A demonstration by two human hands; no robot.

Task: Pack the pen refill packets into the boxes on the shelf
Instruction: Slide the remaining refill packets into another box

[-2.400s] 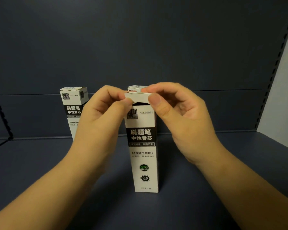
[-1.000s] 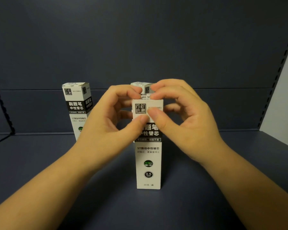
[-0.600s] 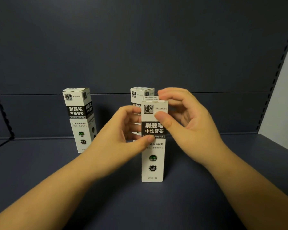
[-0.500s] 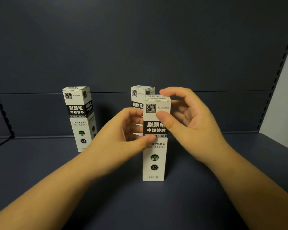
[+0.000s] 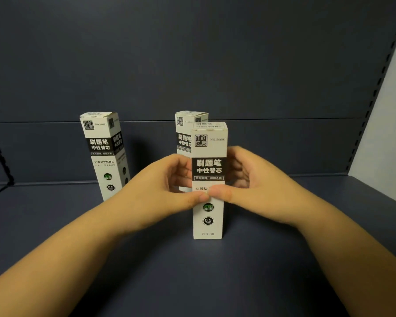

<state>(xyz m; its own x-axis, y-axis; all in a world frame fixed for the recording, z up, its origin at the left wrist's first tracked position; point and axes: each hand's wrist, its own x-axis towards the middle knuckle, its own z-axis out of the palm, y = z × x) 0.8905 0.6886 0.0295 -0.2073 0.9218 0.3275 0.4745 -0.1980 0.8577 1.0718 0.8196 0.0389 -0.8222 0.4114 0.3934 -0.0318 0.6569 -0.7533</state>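
Observation:
A tall white refill box (image 5: 209,147) with black lettering stands upright on the dark shelf floor (image 5: 192,277), its top flap closed. My left hand (image 5: 160,186) grips its left side and my right hand (image 5: 258,181) grips its right side; both thumbs press the front face around mid-height. A second closed box (image 5: 185,131) stands directly behind it, partly hidden. A third closed box (image 5: 102,152) stands at the back left. No loose refill packets show.
The shelf's dark back panel (image 5: 192,65) rises just behind the boxes. A white side wall (image 5: 389,133) with a slotted upright closes the right side. A black wire edge (image 5: 0,156) borders the left.
My hands left the top flap, now closed, and slid down the front box to mid-height. The box sits slightly farther right than before.

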